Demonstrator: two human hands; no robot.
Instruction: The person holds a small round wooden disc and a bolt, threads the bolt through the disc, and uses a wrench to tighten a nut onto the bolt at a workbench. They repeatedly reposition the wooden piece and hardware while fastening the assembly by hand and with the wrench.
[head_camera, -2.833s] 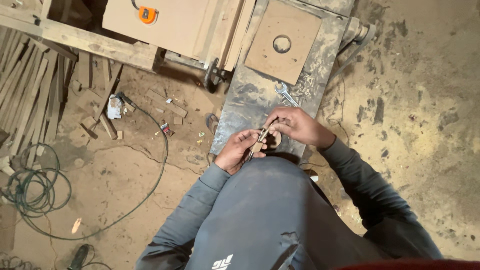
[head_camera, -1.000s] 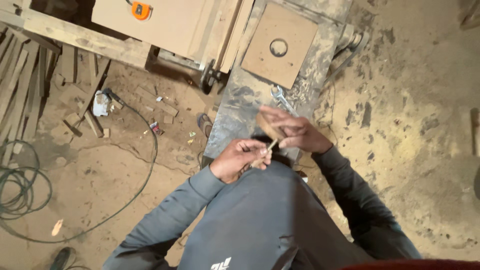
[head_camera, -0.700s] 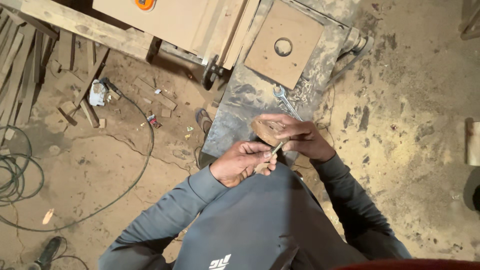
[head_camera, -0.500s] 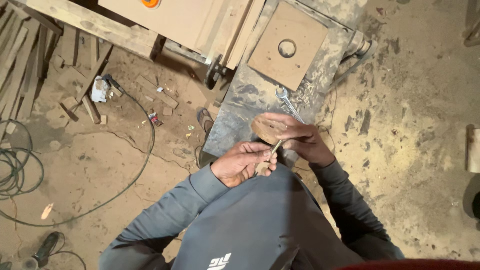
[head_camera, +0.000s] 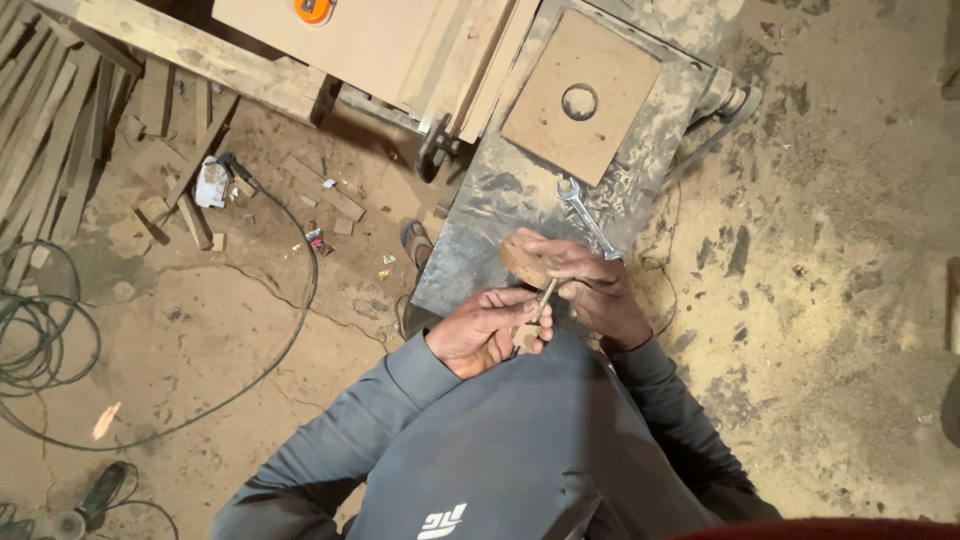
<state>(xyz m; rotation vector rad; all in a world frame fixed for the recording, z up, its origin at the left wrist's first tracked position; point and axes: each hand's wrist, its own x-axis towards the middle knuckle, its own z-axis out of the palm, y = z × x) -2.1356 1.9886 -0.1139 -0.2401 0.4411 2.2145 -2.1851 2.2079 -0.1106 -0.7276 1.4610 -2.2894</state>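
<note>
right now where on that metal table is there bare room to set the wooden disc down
Bare metal lies along the left part of the metal table, between its left edge and the wrench, below the square board. The near right end is crowded: the wrench and both hands, left hand on the bolt, right hand on the wooden disc.

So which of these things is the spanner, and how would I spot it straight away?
Start at the grey metal table just beyond the person's hands. On it lies a square brown board with a round hole. The spanner lies at that board's near corner, running down towards the right hand: it is the only slim, shiny silver tool there, with a ring at its far end.
</note>
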